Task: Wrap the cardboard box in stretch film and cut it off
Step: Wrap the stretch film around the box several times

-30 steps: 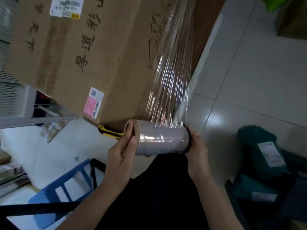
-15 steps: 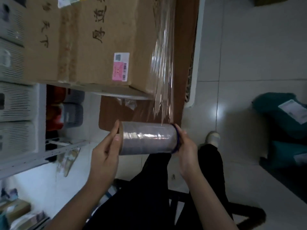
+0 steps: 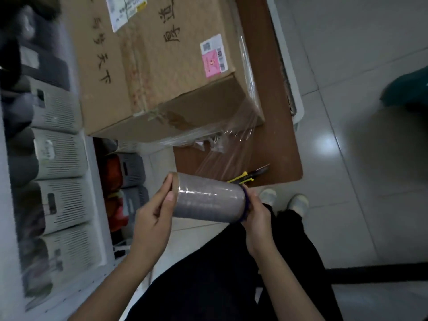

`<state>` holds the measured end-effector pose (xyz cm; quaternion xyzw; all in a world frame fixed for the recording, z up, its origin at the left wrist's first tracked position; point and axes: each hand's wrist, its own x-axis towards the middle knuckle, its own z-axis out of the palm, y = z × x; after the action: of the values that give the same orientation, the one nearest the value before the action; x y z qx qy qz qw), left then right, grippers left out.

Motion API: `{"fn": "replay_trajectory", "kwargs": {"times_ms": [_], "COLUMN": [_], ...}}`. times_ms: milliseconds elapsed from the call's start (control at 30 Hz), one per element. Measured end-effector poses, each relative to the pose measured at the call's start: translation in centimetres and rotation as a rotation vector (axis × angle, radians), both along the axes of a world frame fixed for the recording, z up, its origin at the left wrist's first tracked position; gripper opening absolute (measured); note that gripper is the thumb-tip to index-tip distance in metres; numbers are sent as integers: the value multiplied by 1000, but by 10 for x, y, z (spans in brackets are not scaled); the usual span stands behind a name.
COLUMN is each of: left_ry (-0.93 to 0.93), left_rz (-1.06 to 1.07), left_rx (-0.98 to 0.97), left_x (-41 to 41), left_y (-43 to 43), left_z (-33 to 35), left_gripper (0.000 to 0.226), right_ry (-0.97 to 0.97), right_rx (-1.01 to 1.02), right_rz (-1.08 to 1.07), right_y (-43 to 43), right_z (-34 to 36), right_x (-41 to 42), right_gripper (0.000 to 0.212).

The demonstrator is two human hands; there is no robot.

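A large cardboard box (image 3: 162, 72) with black handwriting and a pink label lies on a brown table (image 3: 275, 126). Clear stretch film (image 3: 234, 144) runs from the box's near right corner down to a roll of stretch film (image 3: 208, 199). I hold the roll level between both hands. My left hand (image 3: 152, 218) grips its left cardboard end, fingers curled over the rim. My right hand (image 3: 257, 212) grips the right end at a purple ring. A yellow and black utility knife (image 3: 249, 177) lies on the table just behind the roll.
Grey slotted storage bins (image 3: 58, 158) fill white shelving on the left, close to the box. Tiled floor (image 3: 359, 158) spreads to the right, with a dark green parcel (image 3: 407, 89) at the right edge. My legs and shoes (image 3: 296, 202) are below the roll.
The view has swung around the box toward its near short side. The film, stretched straight up the box's side before, now bends around the near right corner down to the roll.
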<state>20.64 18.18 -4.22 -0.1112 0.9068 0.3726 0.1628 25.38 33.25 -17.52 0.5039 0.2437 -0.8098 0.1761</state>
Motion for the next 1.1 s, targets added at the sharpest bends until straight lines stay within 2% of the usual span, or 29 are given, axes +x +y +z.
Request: {"fn": "replay_trajectory", "kwargs": {"times_ms": [133, 233, 533, 600, 667, 933, 1100], "left_ry": [-24, -18, -97, -55, -28, -68, -80], "left_rz": [-67, -151, -319, -354, -385, -537, -710], "left_rx": [8, -8, -7, -62, -94, -32, -5], "left_x": [-4, -16, -64, -75, -86, -140, -183], "left_y": [-25, -48, -142, -156, -164, -190, -217], "left_z": [-7, -10, -23, -21, -18, -15, -19], "left_gripper": [49, 58, 53, 53, 50, 39, 50], "right_ry": [15, 23, -9, -19, -28, 3, 7], "right_rx": [26, 49, 68, 50, 36, 44, 57], "right_rz": [-91, -158, -412, -441, -485, -676, -836], "right_y": [-22, -48, -163, -183, -199, -254, -289], "right_z": [0, 0, -2, 0, 1, 3, -1], "right_x": [9, 8, 0, -3, -9, -49, -83], "right_gripper": [22, 27, 21, 22, 30, 26, 25]}}
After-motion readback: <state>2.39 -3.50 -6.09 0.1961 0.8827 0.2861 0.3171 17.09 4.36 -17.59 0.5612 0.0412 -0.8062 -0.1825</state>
